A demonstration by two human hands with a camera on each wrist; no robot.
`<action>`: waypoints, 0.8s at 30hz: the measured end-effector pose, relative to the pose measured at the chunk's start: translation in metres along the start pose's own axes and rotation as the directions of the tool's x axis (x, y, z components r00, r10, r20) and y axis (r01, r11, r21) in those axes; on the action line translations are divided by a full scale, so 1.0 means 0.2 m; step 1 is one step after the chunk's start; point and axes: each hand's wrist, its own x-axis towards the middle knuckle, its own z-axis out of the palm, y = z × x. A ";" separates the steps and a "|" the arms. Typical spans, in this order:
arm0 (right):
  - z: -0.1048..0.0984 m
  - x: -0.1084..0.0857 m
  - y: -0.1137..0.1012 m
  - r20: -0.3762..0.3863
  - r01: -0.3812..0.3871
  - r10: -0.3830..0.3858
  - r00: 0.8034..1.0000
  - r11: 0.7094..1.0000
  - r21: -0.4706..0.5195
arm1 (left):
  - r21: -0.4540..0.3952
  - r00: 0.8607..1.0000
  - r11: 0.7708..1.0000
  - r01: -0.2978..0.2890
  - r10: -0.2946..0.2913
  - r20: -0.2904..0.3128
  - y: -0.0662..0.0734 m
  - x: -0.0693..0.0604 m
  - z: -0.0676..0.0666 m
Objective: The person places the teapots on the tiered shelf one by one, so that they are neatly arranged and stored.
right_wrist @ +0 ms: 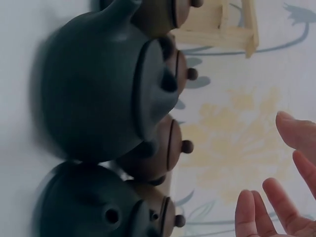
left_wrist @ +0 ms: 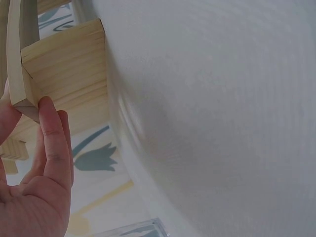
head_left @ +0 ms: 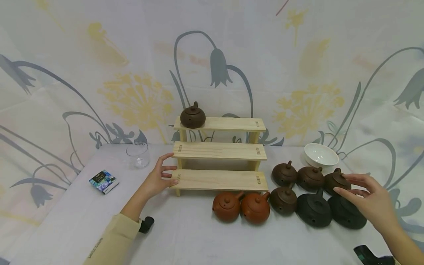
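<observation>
Wooden shelf (head_left: 218, 180), three-tiered, pale: centre of the frame.

Left hand (head_left: 159, 176), in a beige sleeve (head_left: 114, 235): left of centre, thumb and fingers pinching the left end of the lowest tier.

Right hand (head_left: 374, 200): lower right, fingers parted and slightly bent, nothing in its grasp; in the right wrist view its fingertips stand apart from the pots.

Dark brown teapot (head_left: 193, 117), lidded: on the top tier, at its left end, above centre.

Back row of teapots (head_left: 310, 178): three, dark brown, right of the shelf; the rightmost is nearest the right hand's fingertips in the head view.

Two reddish teapots (head_left: 226, 207): side by side, below the shelf's right half.

Fourth brown teapot (head_left: 283, 200): just right of the reddish pair.

Two black teapots (head_left: 314, 209): lower right, the rightmost partly behind the right hand.

White bowl (head_left: 326, 161): right, behind the back row.

Clear glass (head_left: 137, 156): left, near the backdrop (head_left: 139, 29).

Small book (head_left: 104, 181): left, on the white table (head_left: 185, 243).
</observation>
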 end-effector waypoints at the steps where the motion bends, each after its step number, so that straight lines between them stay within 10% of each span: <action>1: -0.01 -0.01 0.01 0.002 -0.010 0.010 1.000 1.000 -0.007 | 0.002 1.000 1.000 0.006 -0.006 0.002 0.00 0.00 0.00; 24: -0.08 -0.08 0.28 0.139 -0.163 0.212 0.967 0.940 -0.298 | 0.006 1.000 1.000 0.025 -0.025 -0.001 -0.01 0.01 0.00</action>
